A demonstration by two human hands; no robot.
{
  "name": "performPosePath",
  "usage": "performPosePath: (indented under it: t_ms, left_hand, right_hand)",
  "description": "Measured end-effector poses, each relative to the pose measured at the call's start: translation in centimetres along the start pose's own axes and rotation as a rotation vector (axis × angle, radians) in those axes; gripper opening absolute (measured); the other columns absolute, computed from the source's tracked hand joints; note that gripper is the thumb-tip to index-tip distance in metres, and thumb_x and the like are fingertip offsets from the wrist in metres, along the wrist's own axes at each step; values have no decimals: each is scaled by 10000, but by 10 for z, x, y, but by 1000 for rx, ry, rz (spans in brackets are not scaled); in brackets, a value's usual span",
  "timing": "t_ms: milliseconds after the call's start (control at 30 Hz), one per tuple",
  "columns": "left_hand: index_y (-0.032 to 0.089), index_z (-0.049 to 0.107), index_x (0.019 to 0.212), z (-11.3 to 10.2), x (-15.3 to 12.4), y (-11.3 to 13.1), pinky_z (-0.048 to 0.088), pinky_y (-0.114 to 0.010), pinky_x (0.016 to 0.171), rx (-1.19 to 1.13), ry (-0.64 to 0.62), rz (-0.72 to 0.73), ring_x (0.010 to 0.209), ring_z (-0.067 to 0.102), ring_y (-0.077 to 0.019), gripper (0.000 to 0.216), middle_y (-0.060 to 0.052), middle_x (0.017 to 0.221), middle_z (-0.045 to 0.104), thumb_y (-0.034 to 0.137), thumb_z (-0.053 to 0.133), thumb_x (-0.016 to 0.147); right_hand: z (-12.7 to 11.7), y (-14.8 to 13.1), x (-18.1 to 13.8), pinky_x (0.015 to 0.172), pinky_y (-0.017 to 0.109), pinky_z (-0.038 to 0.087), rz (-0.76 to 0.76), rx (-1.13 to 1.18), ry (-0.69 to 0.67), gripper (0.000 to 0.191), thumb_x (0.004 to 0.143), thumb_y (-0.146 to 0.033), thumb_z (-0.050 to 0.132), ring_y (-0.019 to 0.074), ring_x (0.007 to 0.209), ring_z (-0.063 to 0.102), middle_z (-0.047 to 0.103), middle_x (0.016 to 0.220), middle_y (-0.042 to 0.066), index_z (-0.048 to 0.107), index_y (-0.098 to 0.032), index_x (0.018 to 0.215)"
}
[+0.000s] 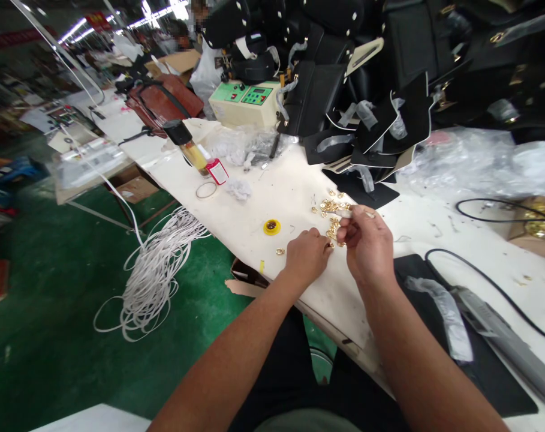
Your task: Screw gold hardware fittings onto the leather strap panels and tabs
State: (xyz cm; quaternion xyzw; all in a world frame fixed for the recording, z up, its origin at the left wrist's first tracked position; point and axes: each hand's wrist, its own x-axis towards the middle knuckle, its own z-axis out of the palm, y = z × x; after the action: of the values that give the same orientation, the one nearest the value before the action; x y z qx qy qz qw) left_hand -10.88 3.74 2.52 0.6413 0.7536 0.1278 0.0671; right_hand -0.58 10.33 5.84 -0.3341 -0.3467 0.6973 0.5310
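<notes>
My left hand (307,257) is closed at the table's front side, with its fingertips pinched on a small gold metal fitting (331,245). Close beside it, my right hand (369,243) is closed around a slim whitish stick-like tool (343,213); its exact kind is unclear. Under and behind the fingers lies a loose pile of gold metal fittings (330,206), partly hidden by my right hand. Left of my left hand are a single gold fitting (280,251) and a small round yellow dish (271,227) with something dark in its middle.
A bottle with a black top (178,132), a red-labelled container (217,171) and a control box (245,103) stand farther back. Black bag pieces (375,138) pile up behind. On the right are a black panel (492,360), a grey tool (488,315) and a cable (483,276).
</notes>
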Motion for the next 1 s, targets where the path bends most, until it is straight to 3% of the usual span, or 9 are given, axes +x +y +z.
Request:
performPosePath:
  t_ms: [133,233,333,433,533,633,1000]
  left_hand:
    - [215,738,975,6,-1,1,527,-359,721,-33,53,-9,960,661,-280,127,-104,1021,693,294,643,948]
    - [217,737,933,-2,-10,-5,544,-381,785,-131,153,-12,950,670,-274,101,-90,979,708,294,676,908]
    - [222,720,920,-19,-31,-29,548,-383,885,-266,308,-28,961,677,-250,64,-70,951,718,268,684,894]
    - [222,694,952,-33,-56,-65,546,-381,962,-363,414,-104,1011,689,-230,66,-61,985,735,207,663,896]
    - [224,693,985,-34,-71,-96,549,-401,1009,-403,423,-205,1067,699,-228,116,-59,1075,759,178,679,880]
    - [225,702,962,-28,-73,-107,547,-421,1044,-390,420,-213,1131,685,-237,125,-63,1139,766,160,706,856]
    - [227,695,938,-7,-63,-113,549,-481,1029,-303,469,-146,1138,669,-270,135,-62,1136,773,149,737,836]
  right_hand:
    - [-2,3,0,449,211,446,5,-12,-19,274,817,-400,800,101,487,602,680,703,-37,648,-204,933]
    - [-5,4,-3,503,221,497,-15,-85,-44,280,821,-391,808,109,540,650,729,790,-9,667,-199,969]
    - [-5,8,-5,559,250,541,-49,-285,-110,343,806,-431,830,142,631,712,771,898,34,695,-193,1011]
    - [3,23,-2,592,282,555,-62,-543,-262,419,791,-491,833,178,676,739,775,875,42,710,-182,1047]
    - [18,44,6,607,300,539,-72,-763,-429,412,835,-514,776,195,680,740,768,800,22,721,-192,1087]
    - [32,65,18,614,303,527,-136,-927,-502,327,870,-488,726,195,670,727,758,739,10,753,-209,1039]
    - [41,97,32,685,321,528,-241,-1020,-513,303,895,-472,664,201,683,712,781,793,29,770,-220,1026]
